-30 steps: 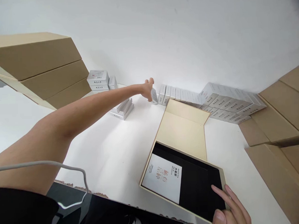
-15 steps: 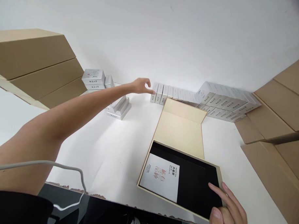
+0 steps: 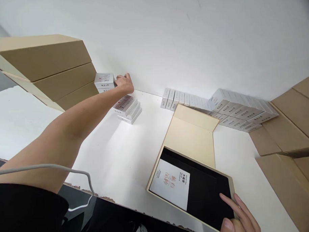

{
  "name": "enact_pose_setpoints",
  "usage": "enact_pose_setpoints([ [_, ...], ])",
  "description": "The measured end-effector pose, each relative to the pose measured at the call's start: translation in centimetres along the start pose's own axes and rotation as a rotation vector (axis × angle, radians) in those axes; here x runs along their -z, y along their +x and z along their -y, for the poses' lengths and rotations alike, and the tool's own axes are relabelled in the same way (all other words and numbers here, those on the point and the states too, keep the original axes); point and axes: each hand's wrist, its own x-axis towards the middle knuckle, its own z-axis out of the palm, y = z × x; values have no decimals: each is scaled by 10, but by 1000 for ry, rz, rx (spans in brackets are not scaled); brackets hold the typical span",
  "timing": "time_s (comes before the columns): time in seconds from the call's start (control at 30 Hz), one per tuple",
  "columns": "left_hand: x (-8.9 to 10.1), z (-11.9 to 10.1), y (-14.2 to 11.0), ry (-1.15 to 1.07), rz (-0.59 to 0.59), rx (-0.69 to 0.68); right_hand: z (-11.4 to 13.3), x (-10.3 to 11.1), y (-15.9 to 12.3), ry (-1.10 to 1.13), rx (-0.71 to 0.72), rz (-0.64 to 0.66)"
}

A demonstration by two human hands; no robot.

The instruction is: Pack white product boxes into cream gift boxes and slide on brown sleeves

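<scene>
My left hand (image 3: pixel 124 83) reaches far across the white table (image 3: pixel 112 154) to the small silver boxes (image 3: pixel 104 81) stacked by the wall, its fingers curled on something there that I cannot make out. Just below it lies a leaning pile of flat silver boxes (image 3: pixel 127 108). My right hand (image 3: pixel 237 218) rests with its fingers spread on the near right corner of an open gift box (image 3: pixel 208 192) with a black inside. A white printed card (image 3: pixel 170 183) lies in the box's left part. The beige lid (image 3: pixel 193 135) lies folded back flat.
A row of silver boxes (image 3: pixel 215 105) lines the wall at the back right. Large brown cartons (image 3: pixel 48 69) are stacked at the left. Flat brown cardboard (image 3: pixel 289 148) lies at the right. A grey cable (image 3: pixel 57 168) hangs near my left arm at the table's front edge.
My left hand has left the row of silver boxes at the back and swung left to the stack beside the brown cartons. My right hand has stayed on the gift box.
</scene>
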Motion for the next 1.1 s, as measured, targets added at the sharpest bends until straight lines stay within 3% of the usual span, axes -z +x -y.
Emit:
enact_pose_setpoints([
  [0.1, 10, -2, -5, -91, 15, 75, -1, -1, -1, 2, -1, -2],
  [0.23, 15, -15, -16, -261, 155, 18, -2, 0, -3, 13, -1, 12],
  [0.4, 0, -63, -33, -446, 387, -139, 0, 1, -2, 30, -22, 19],
  [0.57, -12, -101, -43, -528, 493, -283, 9, 0, 1, 59, -51, -37],
  [0.83, -10, -73, -37, -498, 599, -411, 13, 3, 2, 76, -103, 5],
  [1.1, -22, -78, -40, -339, 388, -473, 14, 2, 3, 73, -105, 6],
])
